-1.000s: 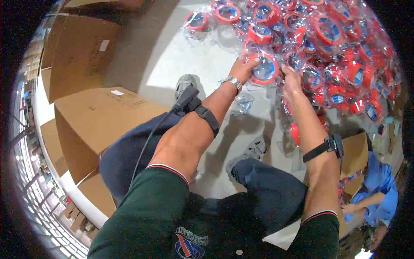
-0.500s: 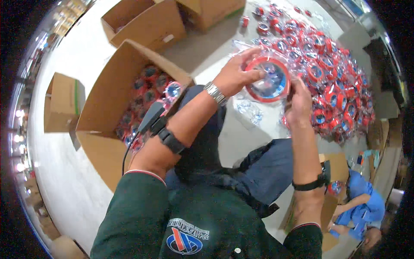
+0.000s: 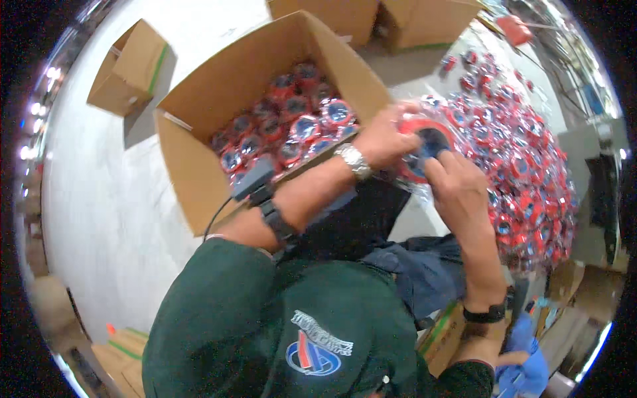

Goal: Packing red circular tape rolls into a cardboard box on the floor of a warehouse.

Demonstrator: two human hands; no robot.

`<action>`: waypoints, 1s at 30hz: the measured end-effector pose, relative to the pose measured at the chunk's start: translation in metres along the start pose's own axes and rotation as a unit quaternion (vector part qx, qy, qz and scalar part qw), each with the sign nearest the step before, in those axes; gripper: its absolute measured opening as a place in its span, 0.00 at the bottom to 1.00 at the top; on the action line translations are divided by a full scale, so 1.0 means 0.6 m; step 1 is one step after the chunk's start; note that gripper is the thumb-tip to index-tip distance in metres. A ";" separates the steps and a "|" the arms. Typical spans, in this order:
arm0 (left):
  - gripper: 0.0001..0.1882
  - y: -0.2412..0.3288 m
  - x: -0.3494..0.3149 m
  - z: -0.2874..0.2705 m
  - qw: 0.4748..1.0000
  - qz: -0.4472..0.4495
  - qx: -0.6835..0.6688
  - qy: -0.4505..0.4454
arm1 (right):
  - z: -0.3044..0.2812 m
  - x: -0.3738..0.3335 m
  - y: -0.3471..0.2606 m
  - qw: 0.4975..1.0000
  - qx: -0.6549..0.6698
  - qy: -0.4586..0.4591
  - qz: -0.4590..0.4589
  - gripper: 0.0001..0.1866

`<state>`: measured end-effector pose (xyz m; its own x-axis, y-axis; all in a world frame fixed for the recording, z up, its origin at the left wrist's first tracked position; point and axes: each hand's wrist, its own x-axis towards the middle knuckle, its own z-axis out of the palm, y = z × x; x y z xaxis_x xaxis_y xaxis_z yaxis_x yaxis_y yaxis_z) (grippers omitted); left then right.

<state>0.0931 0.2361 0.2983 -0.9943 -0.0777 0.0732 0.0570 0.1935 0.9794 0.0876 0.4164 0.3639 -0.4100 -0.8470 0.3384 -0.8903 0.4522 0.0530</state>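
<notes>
Between my hands is a red ring that looks like a tape roll (image 3: 431,125), wrapped in clear plastic film, with a dark blue centre. My left hand (image 3: 390,138), with a metal watch on the wrist, grips its left side. At its lower right, my right hand (image 3: 459,187) has curled fingers pressed against the centre and the wrap. Both hands are slightly blurred. Just right of them spreads a big heap of similar wrapped rolls (image 3: 517,156). To the left, an open cardboard box (image 3: 222,73) holds several layers or rows of the same rolls (image 3: 292,127).
Other cardboard boxes stand at the far side (image 3: 424,23) and far left (image 3: 129,69). More cartons (image 3: 123,358) are at the lower left. A person in blue (image 3: 522,363) is at the lower right. My bent legs (image 3: 421,275) are below my hands.
My view has turned, so the box and heap sit differently in it. My right hand has gone from the roll's right edge to its centre; the left hand keeps hold.
</notes>
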 end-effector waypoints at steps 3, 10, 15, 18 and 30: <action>0.31 -0.003 -0.003 0.008 0.999 0.034 -0.015 -0.013 | -0.010 -0.021 0.014 0.989 0.140 0.011 0.053 0.04; 0.34 0.024 -0.032 0.001 0.945 0.309 -0.023 -0.100 | 0.061 -0.114 0.146 0.729 0.511 0.052 0.452 0.06; 0.33 0.010 -0.050 -0.050 0.949 0.284 -0.024 -0.137 | 0.080 -0.054 0.043 0.600 0.650 -0.084 0.459 0.08; 0.34 -0.004 -0.046 -0.079 0.952 0.262 -0.050 -0.151 | 0.115 -0.065 0.081 0.695 0.561 -0.121 0.433 0.09; 0.25 -0.553 -0.157 -0.325 0.921 -0.383 0.065 0.000 | 0.109 -0.305 0.245 0.528 0.522 0.222 0.632 0.06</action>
<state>0.1854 -0.0114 0.0027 -0.7378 -0.2398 -0.6310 -0.6734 0.1981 0.7122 0.0189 0.6195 0.2484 -0.9265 0.2011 -0.3180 0.3208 -0.0196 -0.9469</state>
